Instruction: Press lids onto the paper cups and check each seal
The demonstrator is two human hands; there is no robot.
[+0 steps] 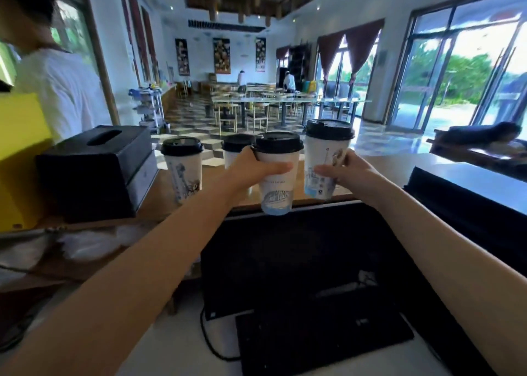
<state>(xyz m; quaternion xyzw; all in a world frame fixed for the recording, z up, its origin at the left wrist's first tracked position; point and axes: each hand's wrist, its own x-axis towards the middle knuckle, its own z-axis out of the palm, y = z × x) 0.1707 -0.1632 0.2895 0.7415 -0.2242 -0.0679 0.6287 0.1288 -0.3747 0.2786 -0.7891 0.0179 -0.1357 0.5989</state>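
Left hand grips the centre cup, right hand grips the right cup; hold both upright, squeeze gently, check lids for gaps.

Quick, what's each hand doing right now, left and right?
Left hand: grips a white printed paper cup with a black plastic lid.
Right hand: grips a second white paper cup, also black-lidded.

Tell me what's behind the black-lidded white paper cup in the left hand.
Another black-lidded white paper cup stands there; only its lid and upper wall show. The left hand and held cup cover the rest.
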